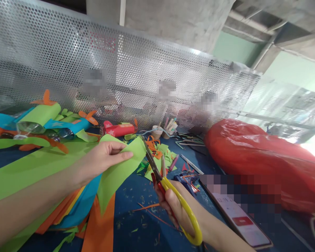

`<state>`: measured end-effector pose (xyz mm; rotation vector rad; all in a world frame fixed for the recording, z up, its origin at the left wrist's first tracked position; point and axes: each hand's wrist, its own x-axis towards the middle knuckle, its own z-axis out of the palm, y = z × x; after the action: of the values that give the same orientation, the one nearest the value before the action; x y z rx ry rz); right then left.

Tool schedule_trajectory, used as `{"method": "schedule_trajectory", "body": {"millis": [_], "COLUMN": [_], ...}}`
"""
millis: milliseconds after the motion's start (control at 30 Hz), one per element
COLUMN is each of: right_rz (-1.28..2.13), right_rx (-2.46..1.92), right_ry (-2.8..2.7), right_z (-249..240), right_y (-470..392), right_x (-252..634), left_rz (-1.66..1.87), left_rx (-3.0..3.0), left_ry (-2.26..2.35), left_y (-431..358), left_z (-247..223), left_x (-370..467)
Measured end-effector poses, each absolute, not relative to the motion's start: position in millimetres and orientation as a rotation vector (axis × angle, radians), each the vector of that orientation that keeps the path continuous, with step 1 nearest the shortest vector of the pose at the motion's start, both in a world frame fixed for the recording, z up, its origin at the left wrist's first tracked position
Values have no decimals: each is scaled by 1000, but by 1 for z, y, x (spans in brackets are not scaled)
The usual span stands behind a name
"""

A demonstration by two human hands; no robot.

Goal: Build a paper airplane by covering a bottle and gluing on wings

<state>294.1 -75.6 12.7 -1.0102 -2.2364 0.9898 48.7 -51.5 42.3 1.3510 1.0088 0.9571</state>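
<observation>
My left hand (111, 154) pinches a piece of light green paper (120, 171) between thumb and fingers, its pointed lower end hanging over the table. In my right hand (178, 203) is a pair of scissors (185, 206) with yellow and red handles. The dark blades point up and to the left, with their tips at the paper's right edge; whether they are cutting into it I cannot tell. Below my left hand lie orange paper (101, 224) and a fanned stack of coloured sheets (81, 206), partly covered by my forearm.
Bottle airplanes with paper wings, among them a red one (118, 130), stand at the back left. Green and orange scraps (160, 154) lie mid-table near a cup of markers (170, 126). A phone (238, 217) and a large red plastic bag (259, 161) are on the right.
</observation>
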Motion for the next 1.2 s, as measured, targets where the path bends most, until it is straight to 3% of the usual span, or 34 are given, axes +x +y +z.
{"method": "schedule_trajectory", "body": {"millis": [233,433,633,800,900,1000,1200], "right_rz": [1042,1065,1076,1148,1192,1205,1168], "right_rx": [-1024,-1102,-1103,-989,-983,-970,-886], "right_ry": [-2246,-2211,-2200,-2151,-2103,-2081,-2125], "right_z": [8,3,0,-2,-6,-9,-8], "right_y": [-73,-72,-71,-73,-78,-81,-83], "right_x": [296,294,291,287,285,286,287], "left_rz": [1035,1032,1534,696,870,1081,1394], "left_rx": [1492,2073,2565,1973,1348,1098,1001], "left_ry": [1153,1442,1561,1155,898,797,855], "left_y": [-42,-30,-48,-76,-72,-62,-60], "left_z": [45,39,33,12,-7,-12,9], "left_x": [39,30,46,79,89,87,78]}}
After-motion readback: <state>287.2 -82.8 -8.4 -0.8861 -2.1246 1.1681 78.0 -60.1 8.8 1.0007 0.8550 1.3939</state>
